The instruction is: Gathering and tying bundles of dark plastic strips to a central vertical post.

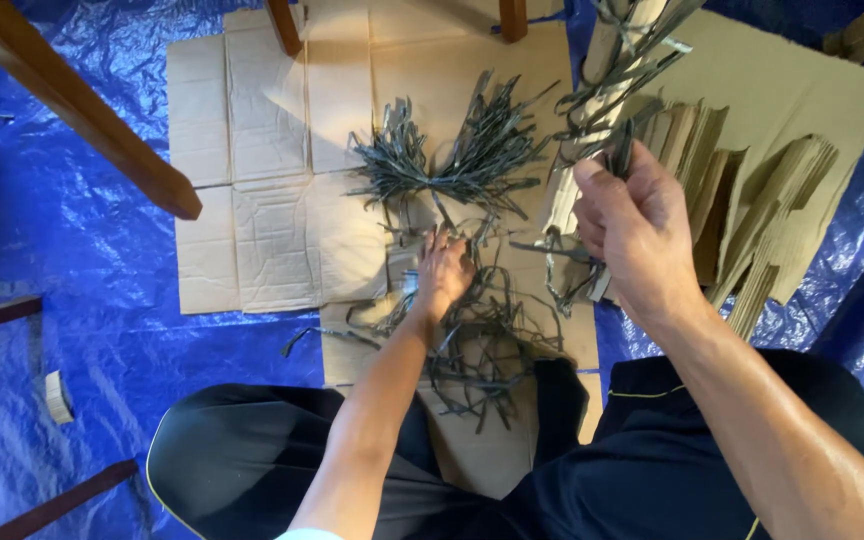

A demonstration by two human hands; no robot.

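Flattened cardboard (272,240) over blue tarp (72,250): I'm clenching dark strips (620,150) in R hand (637,225), L hand (444,270) pressing loose strips (482,350) below it w/ fingers spread, better keeping tension even.

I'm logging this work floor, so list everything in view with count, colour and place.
tarp: one, blue, covering the floor
flattened cardboard: several sheets, tan, centre
strips: many, dark grey-green, a fanned bundle and a loose pile on the cardboard
folded cardboard pieces: a stack, tan, right
wooden legs: several, brown, top and left edges
left hand: reaching into the loose strips
right hand: raised, gripping a bunch of strips
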